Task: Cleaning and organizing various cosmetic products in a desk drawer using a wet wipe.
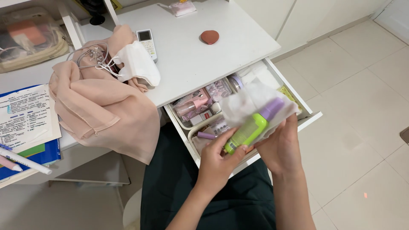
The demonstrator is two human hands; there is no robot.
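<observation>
Over the open white drawer I hold a clear plastic pouch with both hands. My left hand grips the lower end of a lime-green bottle that sticks out of the pouch. My right hand supports the pouch from beneath and behind. A purple-capped item lies inside the pouch beside the green bottle. The drawer below holds several small cosmetics, among them a pink box and a purple tube.
A peach scarf hangs over the white desk, with a white face mask and a remote control on it. A brown compact lies further back. Papers and books lie at left. Tiled floor at right.
</observation>
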